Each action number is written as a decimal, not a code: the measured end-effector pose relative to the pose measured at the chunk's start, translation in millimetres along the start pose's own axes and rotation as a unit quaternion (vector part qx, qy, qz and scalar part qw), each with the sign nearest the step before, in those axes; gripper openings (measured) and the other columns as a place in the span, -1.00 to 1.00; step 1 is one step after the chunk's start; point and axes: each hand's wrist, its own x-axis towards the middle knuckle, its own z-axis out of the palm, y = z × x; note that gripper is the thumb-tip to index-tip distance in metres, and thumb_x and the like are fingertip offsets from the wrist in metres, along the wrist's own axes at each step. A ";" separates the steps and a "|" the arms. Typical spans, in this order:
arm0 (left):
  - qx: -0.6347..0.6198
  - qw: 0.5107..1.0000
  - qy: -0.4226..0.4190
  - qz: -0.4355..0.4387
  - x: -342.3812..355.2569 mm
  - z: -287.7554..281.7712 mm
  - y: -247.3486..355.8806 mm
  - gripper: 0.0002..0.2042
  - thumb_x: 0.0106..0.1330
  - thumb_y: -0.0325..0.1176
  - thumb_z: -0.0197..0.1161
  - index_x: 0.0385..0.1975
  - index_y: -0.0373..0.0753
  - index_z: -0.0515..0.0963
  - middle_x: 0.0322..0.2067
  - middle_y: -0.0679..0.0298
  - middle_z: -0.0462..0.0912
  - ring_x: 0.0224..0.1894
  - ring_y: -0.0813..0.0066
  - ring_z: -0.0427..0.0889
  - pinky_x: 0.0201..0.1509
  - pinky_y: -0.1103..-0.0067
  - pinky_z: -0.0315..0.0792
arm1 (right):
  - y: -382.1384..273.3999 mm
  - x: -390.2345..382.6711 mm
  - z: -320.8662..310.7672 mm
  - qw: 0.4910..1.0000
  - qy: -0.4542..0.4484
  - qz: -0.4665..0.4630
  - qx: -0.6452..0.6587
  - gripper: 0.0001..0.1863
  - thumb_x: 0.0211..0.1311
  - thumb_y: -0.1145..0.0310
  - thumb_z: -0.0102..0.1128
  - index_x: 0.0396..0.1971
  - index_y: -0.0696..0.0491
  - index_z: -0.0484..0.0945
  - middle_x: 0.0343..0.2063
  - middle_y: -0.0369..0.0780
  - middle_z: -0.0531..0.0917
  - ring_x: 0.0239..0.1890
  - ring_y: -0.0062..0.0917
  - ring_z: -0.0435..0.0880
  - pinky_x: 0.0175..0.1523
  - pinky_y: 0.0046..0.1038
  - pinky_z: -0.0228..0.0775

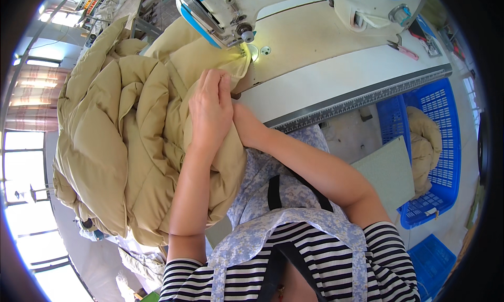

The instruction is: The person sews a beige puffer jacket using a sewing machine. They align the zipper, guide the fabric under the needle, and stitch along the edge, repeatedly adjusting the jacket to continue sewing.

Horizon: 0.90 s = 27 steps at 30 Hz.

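Note:
A bulky khaki padded jacket (152, 123) fills the left side and hangs over the table edge. Part of its edge lies under the lit needle area of a white and blue sewing machine (294, 0). My left hand (211, 110) is closed on the jacket cloth just in front of the needle, its fingers bent together. Close beside it, my right hand (248, 124) reaches in at the table edge against the jacket. Its fingers are hidden behind my left hand and the cloth, so their grip does not show.
A ruler strip (362, 99) runs along the front edge of the white table (315, 84). Pink-handled snips (403, 51) lie at the right end. A blue basket (446, 139) holding khaki padded pieces (421, 149) stands to the right, with a green-grey board (386, 170) near it.

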 end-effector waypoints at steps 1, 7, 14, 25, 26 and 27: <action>0.000 1.000 -0.007 -0.003 0.2 0.1 -2.6 -0.90 0.49 -0.40 0.13 -0.21 -0.29 0.52 -0.28 0.10 0.59 -0.28 0.01 0.59 -0.22 0.30 0.47 | -6.1 -3.2 -4.9 1.000 -0.006 -0.011 0.007 -0.83 0.21 0.43 0.14 -0.26 0.18 0.61 -0.29 0.06 0.71 -0.19 0.07 0.67 -0.09 -0.05 0.53; -0.033 0.998 0.013 0.060 -0.9 2.3 -14.5 -0.91 0.51 -0.47 0.13 -0.16 -0.34 0.52 -0.32 0.10 0.53 -0.36 0.17 0.51 -0.20 0.45 0.45 | -22.0 -8.4 -70.9 0.983 0.098 -0.054 -0.144 -0.80 0.13 0.50 0.36 -0.24 0.10 0.58 -0.31 -0.20 0.68 -0.19 -0.23 0.67 -0.08 -0.30 0.55; 0.054 0.994 0.039 0.090 -20.5 8.0 11.9 -0.53 0.18 -0.46 0.41 0.10 -0.28 0.47 0.01 0.06 0.53 0.06 0.00 0.52 0.14 0.30 0.45 | -16.8 25.0 -99.0 0.931 0.048 -0.233 -0.277 -0.80 0.08 0.46 0.40 -0.37 0.03 0.52 -0.40 -0.27 0.62 -0.30 -0.32 0.63 -0.22 -0.33 0.51; -0.049 0.996 0.001 -0.075 22.9 28.1 -40.3 -0.78 0.25 -0.37 0.41 -0.20 -0.32 0.61 -0.26 0.00 0.65 -0.18 -0.07 0.63 -0.08 0.25 0.49 | 9.0 35.5 -115.9 0.946 0.095 -0.126 -0.282 -0.70 0.20 0.38 0.39 -0.08 0.08 0.58 -0.16 -0.19 0.69 -0.15 -0.25 0.70 -0.05 -0.30 0.57; -0.064 0.996 0.001 -0.056 23.7 25.3 -38.7 -0.78 0.28 -0.34 0.39 -0.20 -0.33 0.61 -0.25 -0.01 0.65 -0.17 -0.07 0.63 -0.07 0.25 0.49 | 13.0 36.7 -116.8 0.943 0.066 -0.136 -0.297 -0.69 0.21 0.39 0.38 -0.06 0.06 0.58 -0.14 -0.19 0.69 -0.14 -0.25 0.70 -0.04 -0.31 0.57; -0.072 0.995 -0.016 -0.072 24.6 22.8 -36.2 -0.76 0.31 -0.31 0.38 -0.19 -0.34 0.61 -0.21 -0.02 0.67 -0.14 -0.06 0.65 -0.04 0.28 0.49 | 16.5 39.0 -119.3 0.939 0.053 -0.138 -0.311 -0.69 0.22 0.39 0.38 -0.04 0.05 0.58 -0.13 -0.20 0.70 -0.13 -0.25 0.70 -0.04 -0.32 0.57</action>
